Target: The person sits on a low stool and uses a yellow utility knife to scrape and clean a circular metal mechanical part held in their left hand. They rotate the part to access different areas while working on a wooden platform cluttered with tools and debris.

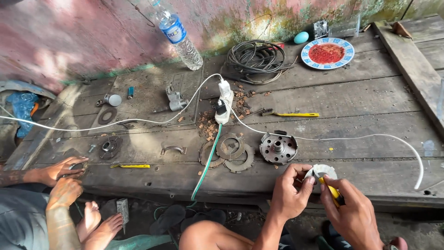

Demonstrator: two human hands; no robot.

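A pale round disc [320, 171] is gripped at its rim by the fingers of the left hand [290, 190], just above the front edge of the wooden worktop [370, 97]. A yellow-handled tool [334, 192] is clasped in the closed fingers of the right hand [354, 213], its tip set against the disc. A metal hub [278, 148] and flat rings [229, 153] are laid just beyond. At the left, another person's hands [60, 178] are rested on the worktop's edge.

Rough weathered wood desk [351, 97], dull grey cast-metal hub [278, 148], rusty matt metal rings [231, 153], glossy white plastic power strip [224, 102], clear plastic bottle [178, 34], glazed ceramic plate [327, 53], yellow plastic-handled brush [291, 114]
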